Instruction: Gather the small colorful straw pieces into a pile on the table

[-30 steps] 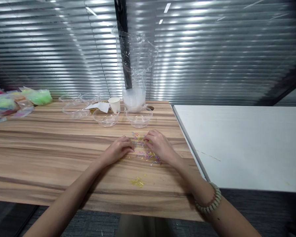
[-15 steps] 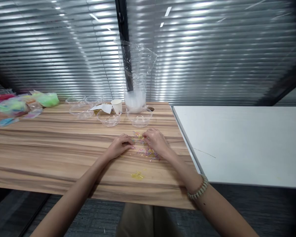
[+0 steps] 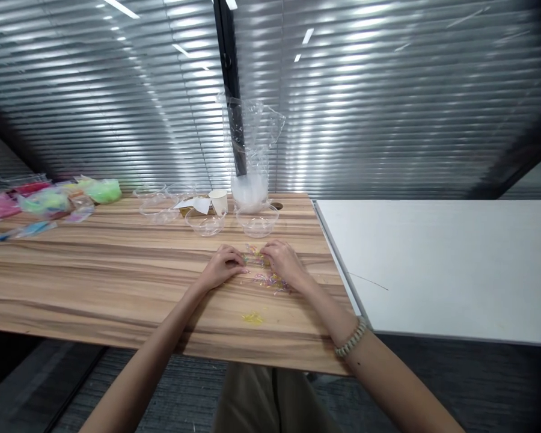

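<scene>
Small thin multicoloured pieces (image 3: 270, 280) lie scattered on the wood-grain table (image 3: 94, 282), too small to tell their kind. My left hand (image 3: 223, 264) rests at the left edge of this scatter, thumb and fingers brought together; what is between them is too small to make out. On the other side, my right hand (image 3: 283, 260) bends over the pieces with its fingertips pinched down among them. A separate little heap of yellow pieces (image 3: 252, 317) lies nearer to me. Beyond my hands stand two clear plastic bowls, a left bowl (image 3: 206, 224) and a right bowl (image 3: 258, 222).
Behind the bowls are a white paper cup (image 3: 219, 200), a white paper (image 3: 193, 205) and a clear bag with white contents (image 3: 250, 191). More clear containers (image 3: 155, 201) stand left of them. Colourful bags (image 3: 49, 201) lie far left. A white table (image 3: 442, 264) adjoins on the right.
The view has shifted slightly, so the background sits a little lower and further right. Both hands stay nearly in place over the coloured pieces, with only slight finger movement.
</scene>
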`<state>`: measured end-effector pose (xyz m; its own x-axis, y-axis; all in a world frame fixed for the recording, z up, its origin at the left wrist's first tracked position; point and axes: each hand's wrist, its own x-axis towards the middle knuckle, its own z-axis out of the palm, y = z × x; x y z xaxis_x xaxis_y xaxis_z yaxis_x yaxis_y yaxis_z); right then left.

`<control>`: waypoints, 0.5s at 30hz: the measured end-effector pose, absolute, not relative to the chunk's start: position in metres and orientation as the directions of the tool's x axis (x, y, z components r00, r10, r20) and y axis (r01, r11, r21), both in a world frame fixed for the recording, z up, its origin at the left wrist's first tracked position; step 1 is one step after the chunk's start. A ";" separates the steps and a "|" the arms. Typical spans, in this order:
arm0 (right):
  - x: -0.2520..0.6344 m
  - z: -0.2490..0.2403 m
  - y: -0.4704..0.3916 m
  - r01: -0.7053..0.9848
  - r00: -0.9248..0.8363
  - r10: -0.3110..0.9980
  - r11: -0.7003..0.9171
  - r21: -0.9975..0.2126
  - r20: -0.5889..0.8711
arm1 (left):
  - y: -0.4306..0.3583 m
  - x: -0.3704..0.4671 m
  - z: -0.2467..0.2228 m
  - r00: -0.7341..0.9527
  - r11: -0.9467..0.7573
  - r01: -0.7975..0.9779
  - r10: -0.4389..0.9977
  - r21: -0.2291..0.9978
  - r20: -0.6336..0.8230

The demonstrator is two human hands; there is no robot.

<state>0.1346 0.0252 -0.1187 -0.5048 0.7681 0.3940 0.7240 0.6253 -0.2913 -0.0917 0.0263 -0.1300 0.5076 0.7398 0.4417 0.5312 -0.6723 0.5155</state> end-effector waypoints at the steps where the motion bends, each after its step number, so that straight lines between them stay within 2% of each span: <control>1: 0.134 -0.119 0.026 0.718 -0.512 0.761 0.634 -0.288 0.398 | 0.026 -0.092 -0.130 0.508 -0.673 0.529 0.739 0.516 0.443; 10: 0.129 -0.121 0.032 0.639 -0.543 0.681 0.715 -0.284 0.492 | 0.025 -0.090 -0.128 0.535 -0.659 0.502 0.745 0.560 0.398; 15: 0.133 -0.117 0.032 0.609 -0.520 0.678 0.721 -0.331 0.520 | 0.025 -0.085 -0.125 0.549 -0.642 0.498 0.754 0.583 0.362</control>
